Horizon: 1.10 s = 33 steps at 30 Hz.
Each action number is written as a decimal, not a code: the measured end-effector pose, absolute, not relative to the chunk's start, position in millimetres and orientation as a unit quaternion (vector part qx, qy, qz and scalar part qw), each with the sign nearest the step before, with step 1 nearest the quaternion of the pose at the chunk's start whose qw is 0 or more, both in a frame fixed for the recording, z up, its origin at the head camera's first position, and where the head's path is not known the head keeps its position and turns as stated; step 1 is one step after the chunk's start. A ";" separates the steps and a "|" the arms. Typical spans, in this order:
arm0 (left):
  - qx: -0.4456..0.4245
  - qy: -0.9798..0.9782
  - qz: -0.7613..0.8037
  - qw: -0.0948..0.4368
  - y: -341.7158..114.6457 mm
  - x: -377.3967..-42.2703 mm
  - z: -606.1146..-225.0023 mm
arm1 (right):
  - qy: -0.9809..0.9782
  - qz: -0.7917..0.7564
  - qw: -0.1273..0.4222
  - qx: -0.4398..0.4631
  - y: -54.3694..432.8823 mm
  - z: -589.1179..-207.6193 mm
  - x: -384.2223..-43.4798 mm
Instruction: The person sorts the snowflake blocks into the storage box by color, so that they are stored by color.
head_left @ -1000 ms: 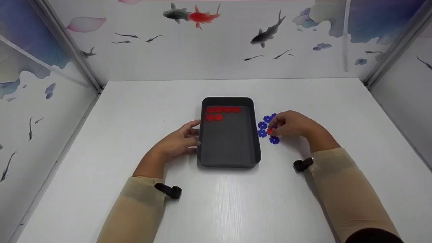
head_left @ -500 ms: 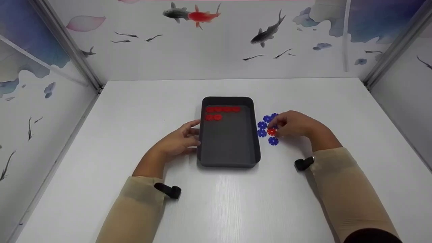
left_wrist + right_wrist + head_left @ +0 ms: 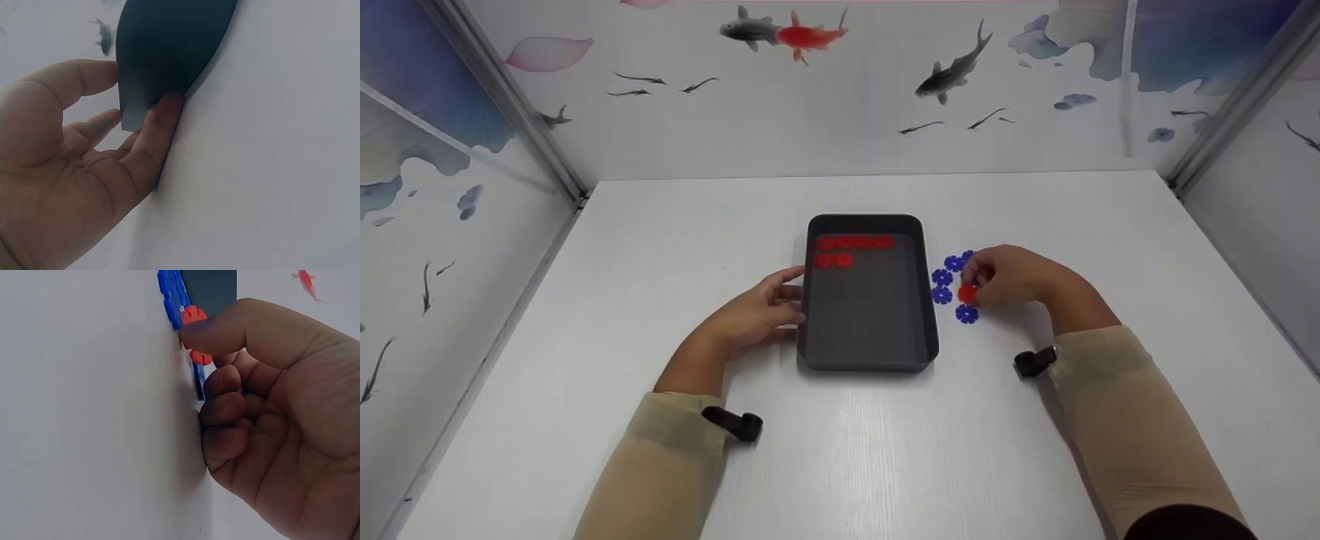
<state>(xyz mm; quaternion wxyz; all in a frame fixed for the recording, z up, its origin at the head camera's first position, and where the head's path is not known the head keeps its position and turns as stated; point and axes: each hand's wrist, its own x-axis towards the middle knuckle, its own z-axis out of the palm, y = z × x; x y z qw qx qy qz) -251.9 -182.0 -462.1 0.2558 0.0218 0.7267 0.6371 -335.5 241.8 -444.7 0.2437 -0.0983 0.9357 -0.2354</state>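
The right hand [image 3: 1012, 276] pinched a red chip [image 3: 967, 293] by its edge. A loose pinch could drop it among the blue chips [image 3: 943, 277].

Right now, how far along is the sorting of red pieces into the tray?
Done: six red pieces lie in two rows at the far end of the dark tray. In hand: the right hand pinches another red piece just off the table, beside the tray. The left hand steadies the tray's left wall. Left: only blue pieces remain on the table; no other red is visible.
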 end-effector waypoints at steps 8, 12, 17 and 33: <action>0.024 0.727 0.637 0.256 -181.5 -251.9 -459.8 | 0.937 -0.250 0.224 -0.097 248.1 -441.1 -336.3; 0.028 0.727 0.637 0.256 -181.9 -251.6 -459.8 | 0.937 -0.258 0.217 -0.095 253.0 -440.4 -339.3; 0.031 0.728 0.636 0.253 -182.1 -251.1 -459.7 | 0.915 -0.323 0.222 -0.098 258.6 -436.6 -341.1; 0.037 0.730 0.633 0.255 -183.7 -252.4 -462.1 | 0.830 -0.531 0.153 -0.080 199.1 -410.8 -329.1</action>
